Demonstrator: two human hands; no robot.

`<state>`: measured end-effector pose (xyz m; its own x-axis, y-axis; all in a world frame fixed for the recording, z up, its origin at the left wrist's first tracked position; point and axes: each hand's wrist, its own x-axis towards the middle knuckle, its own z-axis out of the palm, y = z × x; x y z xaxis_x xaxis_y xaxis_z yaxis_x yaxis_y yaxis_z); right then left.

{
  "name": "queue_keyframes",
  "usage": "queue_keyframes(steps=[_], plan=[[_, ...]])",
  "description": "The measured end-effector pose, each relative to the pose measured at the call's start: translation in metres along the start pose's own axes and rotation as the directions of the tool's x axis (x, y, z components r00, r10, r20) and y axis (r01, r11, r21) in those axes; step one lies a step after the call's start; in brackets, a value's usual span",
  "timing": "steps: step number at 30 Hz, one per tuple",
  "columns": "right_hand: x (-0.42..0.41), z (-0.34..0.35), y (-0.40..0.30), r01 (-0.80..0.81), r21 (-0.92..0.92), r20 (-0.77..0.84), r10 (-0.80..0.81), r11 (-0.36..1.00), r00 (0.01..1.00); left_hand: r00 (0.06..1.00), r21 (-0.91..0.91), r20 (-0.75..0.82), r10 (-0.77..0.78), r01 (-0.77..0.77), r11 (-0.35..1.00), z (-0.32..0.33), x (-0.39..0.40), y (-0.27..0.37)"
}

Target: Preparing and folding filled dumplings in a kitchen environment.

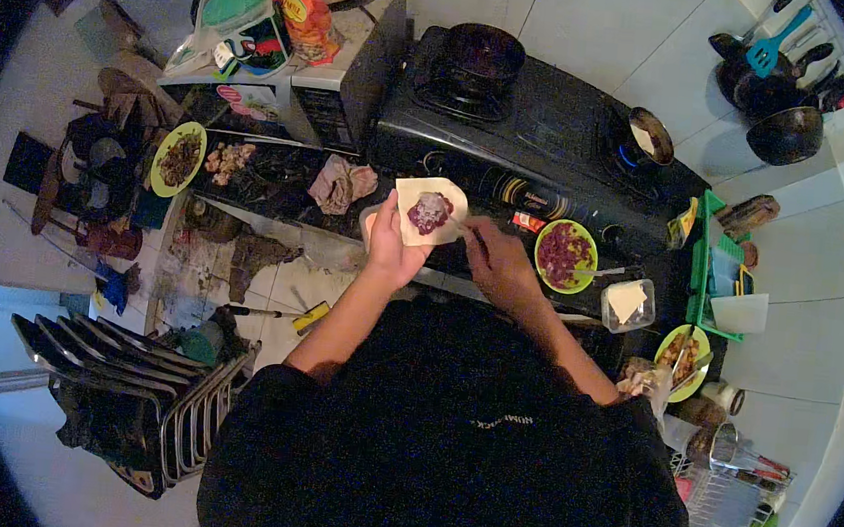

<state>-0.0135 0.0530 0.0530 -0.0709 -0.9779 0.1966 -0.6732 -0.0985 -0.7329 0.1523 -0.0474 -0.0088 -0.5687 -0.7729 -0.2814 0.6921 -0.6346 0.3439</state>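
Observation:
My left hand (395,250) holds a pale square wrapper sheet (413,191) from below, its palm under the lower edge. A mound of purple-red filling (428,215) with a whitish top lies on the sheet. My right hand (496,262), slightly blurred, is at the sheet's right edge, with a thin utensil (458,224) between its fingers that reaches to the filling; its kind is unclear. To the right are a green bowl (565,256) of similar purple-red filling with a spoon handle over its rim, and a clear plastic container (629,306) with pale sheets inside.
Beyond my hands stands a black gas stove (548,109); a blue flame burns under a small pan (651,137) at right. A crumpled cloth (344,185) and a green plate of food (179,159) lie left. Another food plate (682,364) and a green rack (704,266) stand right.

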Motion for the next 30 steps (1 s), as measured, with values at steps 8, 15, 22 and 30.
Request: queue_keyframes(steps=[8, 15, 22, 30], plan=[[0.000, 0.000, 0.008, -0.015, 0.017, -0.091, 0.016, 1.000, 0.996, 0.996, 0.037, -0.093, -0.003, 0.007, 0.999, 0.011, -0.001, 0.001], [0.005, -0.010, 0.000, -0.243, 0.181, -0.005, 0.248, 0.953, 0.969, 1.000, 0.021, 0.019, -0.005, 0.004, 1.000, -0.004, 0.006, -0.001], [0.003, -0.002, 0.004, -0.187, 0.182, -0.016, 0.193, 0.965, 0.981, 0.999, 0.028, 0.037, -0.001, 0.000, 1.000, -0.002, 0.005, -0.001], [-0.003, -0.014, -0.001, -0.186, 0.151, -0.056, 0.196, 0.971, 0.979, 0.998, 0.035, 0.059, 0.023, -0.025, 0.999, 0.004, 0.002, -0.003]])
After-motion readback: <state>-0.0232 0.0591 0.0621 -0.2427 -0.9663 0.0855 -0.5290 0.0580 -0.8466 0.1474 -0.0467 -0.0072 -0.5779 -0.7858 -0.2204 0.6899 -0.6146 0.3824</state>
